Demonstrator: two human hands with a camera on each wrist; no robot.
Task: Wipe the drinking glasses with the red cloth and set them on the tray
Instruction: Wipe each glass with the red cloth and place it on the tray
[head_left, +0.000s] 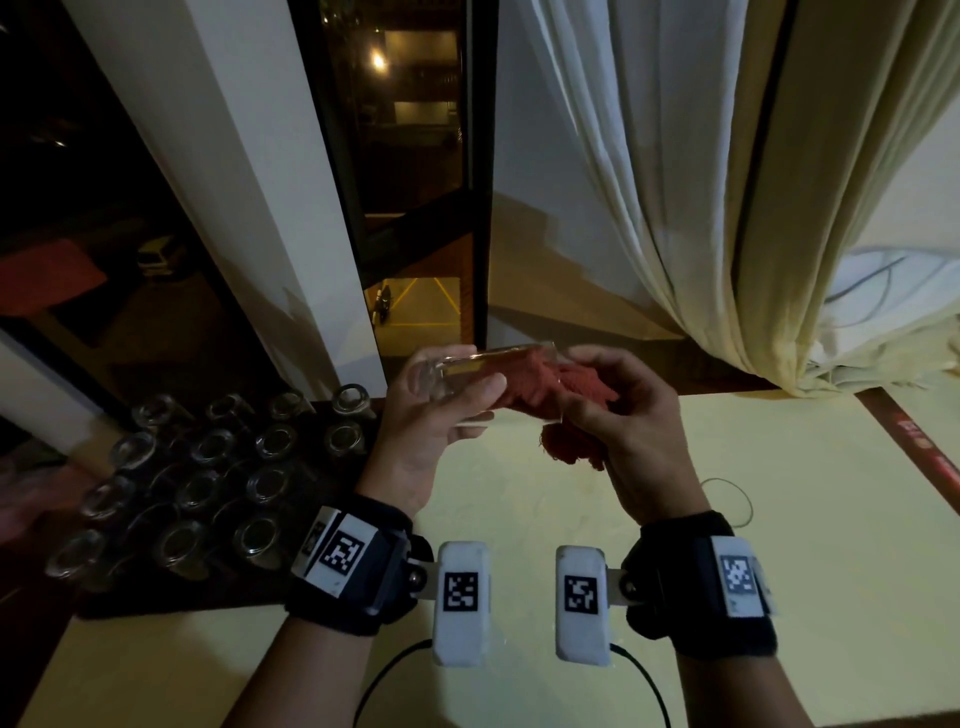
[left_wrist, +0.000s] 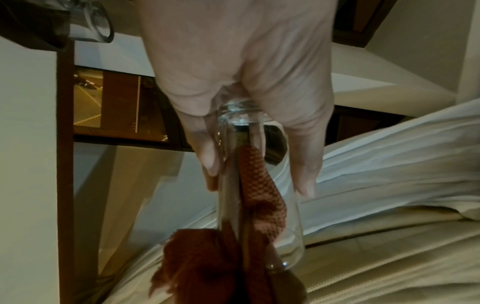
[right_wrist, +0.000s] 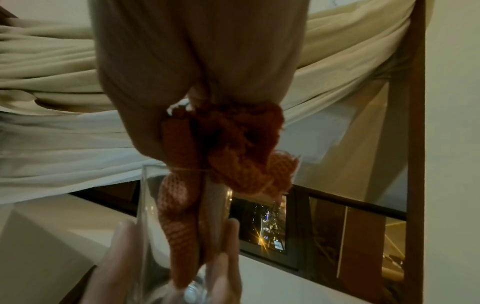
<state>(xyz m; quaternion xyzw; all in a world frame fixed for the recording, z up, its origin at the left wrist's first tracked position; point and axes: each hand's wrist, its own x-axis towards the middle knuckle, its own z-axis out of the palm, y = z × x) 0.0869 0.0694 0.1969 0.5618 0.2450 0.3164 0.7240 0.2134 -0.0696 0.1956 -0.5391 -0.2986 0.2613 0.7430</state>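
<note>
The person stands at a pale table (head_left: 727, 545) by a night window, working over its middle. The left hand (head_left: 431, 415) has its fingers and thumb curled round the base end of a glass (head_left: 467, 371), holding it on its side in the air, mouth turned to the right. The right hand (head_left: 623, 415) grips the red cloth (head_left: 561, 395) bunched in its fingers and has part of it pushed in through the mouth; the rest hangs out below the rim. From the left wrist view the cloth (left_wrist: 259, 185) reaches well down the inside of the glass (left_wrist: 291, 236), though short of the base. So the inside of this one is being wiped now, I judge.

To the left sits a dark tray (head_left: 291, 587), crowded with glasses (head_left: 208, 488) standing in rows, about four across and four deep. Whether all of those are already wiped I cannot tell. A gap shows at the tray's near right corner, which looks like the place for the one in hand. On the table to the right I see no other glass waiting, only a thin ring (head_left: 727, 501). By that, the job looks nearly finished: finish this wipe, then set the glass on the tray.
</note>
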